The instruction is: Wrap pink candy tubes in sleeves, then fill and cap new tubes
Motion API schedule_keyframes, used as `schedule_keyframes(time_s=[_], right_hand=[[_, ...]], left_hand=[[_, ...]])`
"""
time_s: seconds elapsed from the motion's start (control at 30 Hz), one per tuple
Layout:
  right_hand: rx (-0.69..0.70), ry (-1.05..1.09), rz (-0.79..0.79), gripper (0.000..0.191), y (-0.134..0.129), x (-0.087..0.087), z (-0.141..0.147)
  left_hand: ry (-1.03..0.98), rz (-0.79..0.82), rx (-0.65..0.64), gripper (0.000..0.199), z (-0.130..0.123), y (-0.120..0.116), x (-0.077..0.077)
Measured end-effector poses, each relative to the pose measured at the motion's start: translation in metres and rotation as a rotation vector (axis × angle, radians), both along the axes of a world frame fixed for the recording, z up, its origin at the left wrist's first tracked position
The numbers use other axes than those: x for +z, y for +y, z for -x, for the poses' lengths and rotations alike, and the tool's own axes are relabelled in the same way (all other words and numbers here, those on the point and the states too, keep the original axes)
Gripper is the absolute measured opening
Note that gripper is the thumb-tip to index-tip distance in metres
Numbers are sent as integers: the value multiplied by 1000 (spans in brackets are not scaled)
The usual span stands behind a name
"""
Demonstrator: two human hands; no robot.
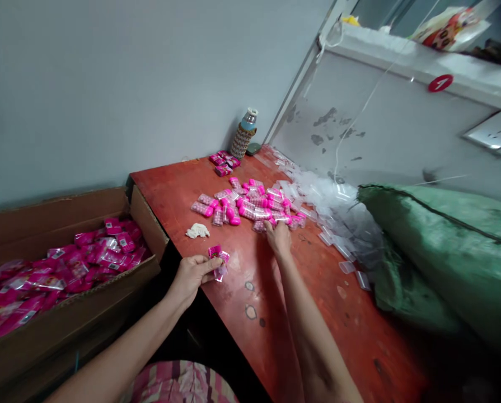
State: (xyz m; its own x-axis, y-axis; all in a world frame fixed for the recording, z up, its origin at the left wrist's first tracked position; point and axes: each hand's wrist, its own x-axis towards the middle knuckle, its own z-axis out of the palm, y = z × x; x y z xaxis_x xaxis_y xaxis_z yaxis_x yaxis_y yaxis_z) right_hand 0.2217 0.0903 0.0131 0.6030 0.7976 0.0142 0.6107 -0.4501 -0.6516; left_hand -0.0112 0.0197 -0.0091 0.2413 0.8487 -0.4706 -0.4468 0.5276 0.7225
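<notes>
My left hand (195, 276) pinches a small pink printed packet (219, 264) with a clear part, held over the table's near left edge. My right hand (279, 238) reaches to the near side of a heap of small clear bottles with pink caps (250, 204). Its fingertips touch a bottle with pink contents at the front of the heap; the fingers partly hide it, and I cannot see whether they are closed around it. A crumpled whitish wad (197, 230) lies left of the heap.
A cardboard box (149, 224) of pink packets (103, 249) stands to the left. Clear plastic sleeves (317, 190) pile up on the red table (250, 336) at right, beside a large green sack (452, 240). Behind are a flask (244, 134) and stacked pink packets (224, 162).
</notes>
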Motion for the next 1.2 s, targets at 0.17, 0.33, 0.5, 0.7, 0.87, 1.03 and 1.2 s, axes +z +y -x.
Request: schedule_keyframes(time_s=[0.17, 0.33, 0.5, 0.7, 0.87, 1.03, 1.2], right_hand=[[-16, 76, 47, 20, -1, -14, -25], [90, 335, -29, 33, -34, -17, -29], [174, 594, -152, 38, -73, -12, 0], [242, 997, -220, 26, -116, 3, 54], [321, 933, -180, 22, -142, 5, 95], [293, 855, -194, 23, -151, -2, 119], [289, 865, -192, 24, -148, -5, 123]], left_hand=[[-45, 64, 64, 25, 5, -1, -1], [-152, 93, 79, 17, 5, 4, 0], [-277, 201, 125, 8, -2, 6, 7], [-333, 262, 195, 8, -11, 4, 8], [-398, 261, 205, 11, -15, 1, 4], [-453, 270, 206, 9, -17, -2, 4], [-421, 211, 155, 13, -18, -7, 11]])
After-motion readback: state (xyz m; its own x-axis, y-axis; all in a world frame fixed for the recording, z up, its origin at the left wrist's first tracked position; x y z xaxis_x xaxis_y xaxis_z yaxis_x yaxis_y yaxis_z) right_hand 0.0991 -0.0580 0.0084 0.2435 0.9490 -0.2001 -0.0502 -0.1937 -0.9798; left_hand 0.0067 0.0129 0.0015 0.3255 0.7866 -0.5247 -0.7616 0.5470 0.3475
